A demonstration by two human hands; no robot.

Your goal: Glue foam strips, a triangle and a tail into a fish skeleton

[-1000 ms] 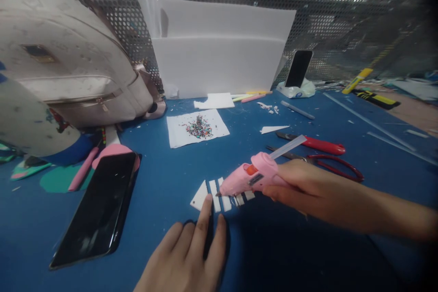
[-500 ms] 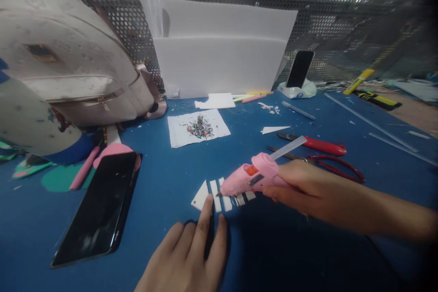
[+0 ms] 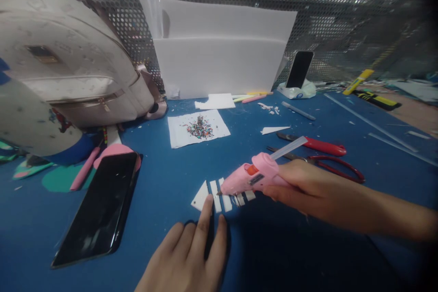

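My right hand [image 3: 301, 187] is wrapped round a pink hot glue gun [image 3: 251, 175], with a clear glue stick [image 3: 289, 147] poking out of its back. The nozzle points left, down at a white strip [image 3: 215, 196] in a fishbone-shaped row of white pieces on the blue table. At the row's left end lies a triangular white piece [image 3: 201, 197] with a small dark dot. My left hand [image 3: 190, 251] lies with fingers apart, its index fingertip on or beside the triangle's right edge. Several shorter strips [image 3: 241, 199] sit partly hidden under the gun.
Red-handled pliers [image 3: 325, 145] and red scissors [image 3: 337, 164] lie behind my right hand. A paper [image 3: 174, 132] bears colourful bits. A black phone [image 3: 99, 210] rests at left, before a pale backpack [image 3: 68, 54]. White board [image 3: 222, 59] stands at the back.
Almost nothing differs; both hands and the glue gun hold the same places over the white pieces.
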